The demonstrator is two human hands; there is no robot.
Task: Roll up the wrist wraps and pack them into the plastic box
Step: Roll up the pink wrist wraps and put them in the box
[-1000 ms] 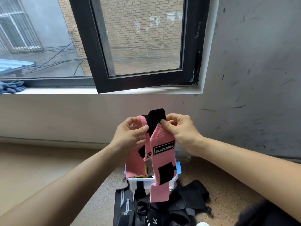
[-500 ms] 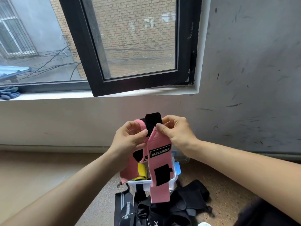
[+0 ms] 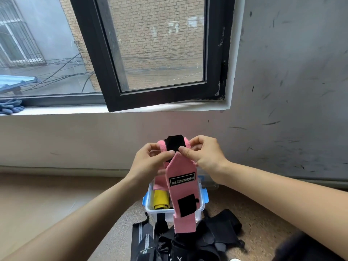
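Note:
I hold a pink wrist wrap (image 3: pixel 181 187) in the air in front of the wall. Its top end, with a black velcro patch, is folded over between my fingers. My left hand (image 3: pixel 150 162) pinches it from the left and my right hand (image 3: pixel 204 157) from the right. The long tail with a black label and a black patch hangs down over the clear plastic box (image 3: pixel 201 207) with blue latches on the floor. A yellow roll (image 3: pixel 160 201) lies inside the box. A second pink strip hangs behind my left hand.
Black wraps and straps (image 3: pixel 209 238) lie in a heap on the floor in front of the box, a striped black one (image 3: pixel 143 240) to the left. An open black window frame (image 3: pixel 113 76) juts over the sill. Blue gloves (image 3: pixel 10 108) lie on the sill.
The top end of the pink wrap has been folded over and down between my fingers. The hanging tail now sits lower over the box, and the yellow roll shows more.

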